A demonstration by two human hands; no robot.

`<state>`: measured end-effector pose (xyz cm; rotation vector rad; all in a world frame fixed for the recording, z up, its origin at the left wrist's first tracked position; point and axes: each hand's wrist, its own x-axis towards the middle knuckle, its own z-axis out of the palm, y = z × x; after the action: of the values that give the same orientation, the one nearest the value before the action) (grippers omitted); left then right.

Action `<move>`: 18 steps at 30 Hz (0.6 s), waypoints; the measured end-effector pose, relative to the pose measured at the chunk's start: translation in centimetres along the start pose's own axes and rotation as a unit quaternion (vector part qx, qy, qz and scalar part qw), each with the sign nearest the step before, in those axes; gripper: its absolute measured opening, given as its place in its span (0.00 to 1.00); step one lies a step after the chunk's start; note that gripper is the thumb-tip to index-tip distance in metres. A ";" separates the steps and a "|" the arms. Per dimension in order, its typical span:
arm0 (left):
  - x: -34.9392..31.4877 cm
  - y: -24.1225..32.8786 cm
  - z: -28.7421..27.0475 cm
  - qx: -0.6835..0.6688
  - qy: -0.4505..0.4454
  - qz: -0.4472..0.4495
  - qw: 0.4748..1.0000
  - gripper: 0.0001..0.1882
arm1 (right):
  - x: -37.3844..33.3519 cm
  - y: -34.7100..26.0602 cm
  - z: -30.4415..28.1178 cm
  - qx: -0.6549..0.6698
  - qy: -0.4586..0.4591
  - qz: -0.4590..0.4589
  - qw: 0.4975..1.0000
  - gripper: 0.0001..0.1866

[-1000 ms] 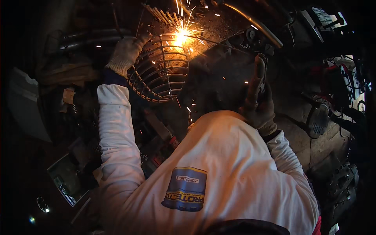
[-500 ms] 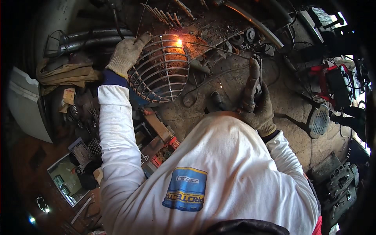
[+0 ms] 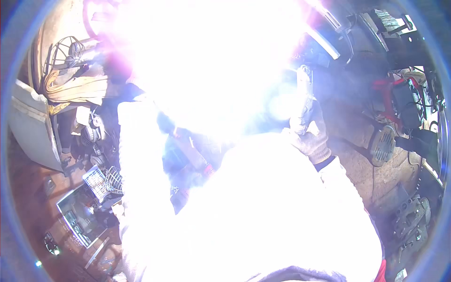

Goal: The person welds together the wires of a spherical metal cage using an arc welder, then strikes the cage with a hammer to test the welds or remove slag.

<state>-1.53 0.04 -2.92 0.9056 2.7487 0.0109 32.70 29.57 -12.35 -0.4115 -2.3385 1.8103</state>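
Observation:
A dazzling white welding glare (image 3: 216,51) fills the upper middle. It hides the curved-rod metal basket, the welding rod and my left hand, whose fingers cannot be made out; only my white left sleeve (image 3: 138,145) leads up into the brightness. Right of the glare, my gloved right hand (image 3: 314,136) is wrapped round a welding electrode holder (image 3: 305,87), which points away from me. The holder's front end is partly washed out by the light. My white top is overexposed too.
Tan cloth (image 3: 77,87) and a pale panel (image 3: 35,124) lie at the left, above a framed glass-like sheet (image 3: 82,216). At right are a slotted metal disc (image 3: 383,148), a red-framed object (image 3: 387,101) and metal machine parts (image 3: 413,221).
The small orange glow at the rod's tip has become a blinding white arc that swallows the basket and my left hand. My right hand keeps nearly the same place, still on the electrode holder.

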 end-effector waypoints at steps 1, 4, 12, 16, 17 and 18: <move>0.2 -0.4 0.3 0.063 0.034 0.075 0.995 0.25 | -0.1 0.2 -0.1 0.018 0.002 0.009 1.000 0.51; 1.3 -1.0 1.1 0.080 0.011 0.068 0.994 0.17 | -0.5 1.0 0.7 0.086 0.053 0.014 0.995 0.50; 0.7 -0.8 1.4 0.189 0.061 0.144 0.970 0.19 | -0.4 1.9 -0.1 0.093 0.009 0.022 0.995 0.57; 1.1 0.1 1.0 -0.004 -0.013 -0.067 0.998 0.17 | -0.3 1.4 0.1 0.085 -0.003 0.040 0.996 0.58; 1.1 -0.3 1.2 -0.003 -0.013 -0.069 0.998 0.19 | -0.2 1.3 0.2 0.084 -0.008 0.046 0.995 0.59; 1.2 0.4 1.1 -0.003 -0.013 -0.070 0.997 0.20 | -0.1 1.0 0.2 0.089 0.007 0.040 0.995 0.57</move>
<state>-1.97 0.92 -4.20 0.7058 2.7790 -0.0171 32.85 29.57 -13.38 -0.4975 -2.1574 2.0251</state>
